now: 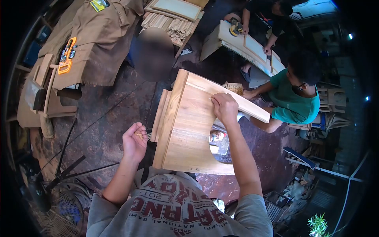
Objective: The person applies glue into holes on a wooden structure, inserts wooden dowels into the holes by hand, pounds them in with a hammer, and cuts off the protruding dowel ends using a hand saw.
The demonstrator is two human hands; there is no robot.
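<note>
My left hand [134, 143] is palm up with its fingers curled around several small wooden dowels [139, 135], just left of a wooden furniture piece [185, 122]. That piece is pale wood with a thick edge rail, a flat panel and a curved cutout. Over the panel, near its upper corner, my right hand [226, 107] has thumb and fingers pinched together at the wood surface. A tiny pale bit shows at those fingertips, too small to name. Through the cutout a white bottle [216, 136] with a label is visible below.
A co-worker in a green shirt [296, 96] is at the right end of the piece. Another person farther back has a hand near a yellow sander [236, 27] on a panel. A brown cloth [98, 43] bears an orange bit case [67, 57]. A fan [59, 209] stands lower left.
</note>
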